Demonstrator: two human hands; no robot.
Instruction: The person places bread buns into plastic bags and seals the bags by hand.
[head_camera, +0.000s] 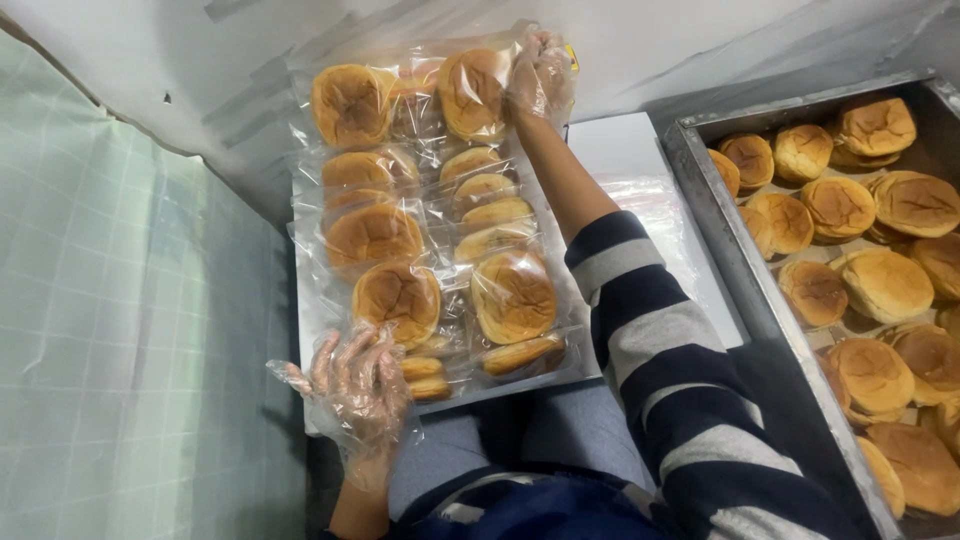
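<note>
The fingers (350, 375) of the left hand (355, 395), covered by a loose clear plastic glove, are spread wide and laid flat over the near left corner of the stack of bagged buns (430, 220), touching the wrappers but closed on nothing. The right hand (540, 75), gloved likewise and reached out on a striped sleeve (660, 350), is closed on the far right bagged bun (475, 92) at the top edge of the stack.

The stack is carried on a pale board (580, 370) lying across the lap, against a white wall. Its long axis runs away from the person, near edge at the knees and far edge at the wall; the buns are laid in two rough columns, some flat with the brown crown up, others tipped on edge.

The stack is judged to be under steadying or squaring: this would be done best with the near corner pinned lightly and the far bun pressed inward without crushing.

To the right a metal tray (745, 270) of unwrapped buns (880, 285) is seen.
</note>
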